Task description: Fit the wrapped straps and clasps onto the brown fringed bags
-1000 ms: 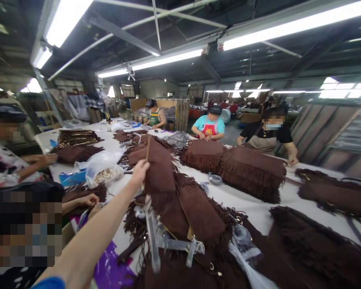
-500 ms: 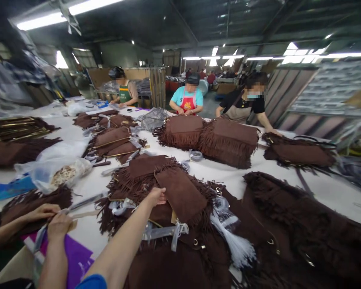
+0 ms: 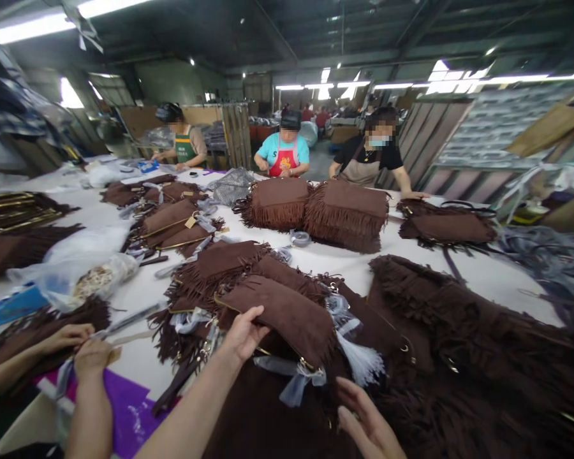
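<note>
A brown fringed suede-like bag (image 3: 282, 315) is lifted and tilted over a pile of similar bags. My left hand (image 3: 246, 335) grips its near left edge, thumb on top and fingers underneath. Metal rings and a strip of clear plastic wrap (image 3: 294, 386) hang at the bag's lower side. Low in the view, my right hand (image 3: 363, 421) is open with fingers apart, just right of the plastic wrap and touching nothing that I can make out. A bunch of white strings (image 3: 363, 360) lies right of the bag.
A co-worker's hands (image 3: 83, 347) work with a strap at lower left, beside a purple sheet (image 3: 129, 408). Stacked fringed bags (image 3: 347, 213) stand further back, and a large brown heap (image 3: 459, 338) lies right. Three people stand across the white table (image 3: 349, 264).
The bag in my left hand has turned to lie more crosswise and come nearer. My right hand has entered from below. The view has shifted slightly right.
</note>
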Available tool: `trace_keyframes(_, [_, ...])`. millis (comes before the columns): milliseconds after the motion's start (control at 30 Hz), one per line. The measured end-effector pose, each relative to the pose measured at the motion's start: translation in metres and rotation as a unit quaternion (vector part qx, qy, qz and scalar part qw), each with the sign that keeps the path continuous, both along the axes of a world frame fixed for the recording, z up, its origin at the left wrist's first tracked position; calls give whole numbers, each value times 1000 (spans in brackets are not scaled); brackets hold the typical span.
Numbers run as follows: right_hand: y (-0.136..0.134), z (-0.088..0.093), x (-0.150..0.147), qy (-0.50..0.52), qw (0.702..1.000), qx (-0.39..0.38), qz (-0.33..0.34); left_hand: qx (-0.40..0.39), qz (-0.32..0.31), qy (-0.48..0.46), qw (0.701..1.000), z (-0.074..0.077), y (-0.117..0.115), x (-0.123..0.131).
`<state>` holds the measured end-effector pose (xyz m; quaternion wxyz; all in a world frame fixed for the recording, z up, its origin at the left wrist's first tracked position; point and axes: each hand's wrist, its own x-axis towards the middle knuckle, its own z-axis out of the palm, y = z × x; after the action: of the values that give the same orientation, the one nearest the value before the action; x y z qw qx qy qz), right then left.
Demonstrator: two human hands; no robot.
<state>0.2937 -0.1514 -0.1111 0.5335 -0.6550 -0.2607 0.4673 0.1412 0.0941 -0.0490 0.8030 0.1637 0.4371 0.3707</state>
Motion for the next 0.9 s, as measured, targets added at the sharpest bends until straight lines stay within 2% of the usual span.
trace_keyframes(67, [11,5,-11,55,997,46,-17,-8,30,-11,999,13,-24,-8])
trace_keyframes(133, [17,12,-23,103,993,55,-21,1,56,-10,998,23,-46,-14])
trace_keyframes(267, [19,27,-42,137,989,25,-52,45,101,2,994,31,-79,-21])
trace_keyframes(333, [18,34,-46,161,985,40,-52,60,119,10,991,35,-90,-24])
trace_keyframes(433, [13,37,-45,158,985,41,-48,94,135,19,986,41,-105,-29])
trace_keyframes(500, [10,35,-43,106,992,1,-67,121,143,23,982,45,-113,-32])
trace_keyframes(567, [9,32,-44,108,993,-23,-51,146,149,25,978,48,-122,-34])
trace_keyframes(667, [8,32,-51,220,975,34,-24,176,144,26,974,49,-133,-36])
trace_keyframes(733, [9,36,-54,293,951,82,-47,190,136,28,972,48,-138,-36])
trace_keyframes(833, [11,40,-54,364,924,85,-73,199,132,33,971,45,-143,-36])
trace_keyframes(900, [11,40,-51,352,930,78,-73,197,137,38,970,44,-144,-37])
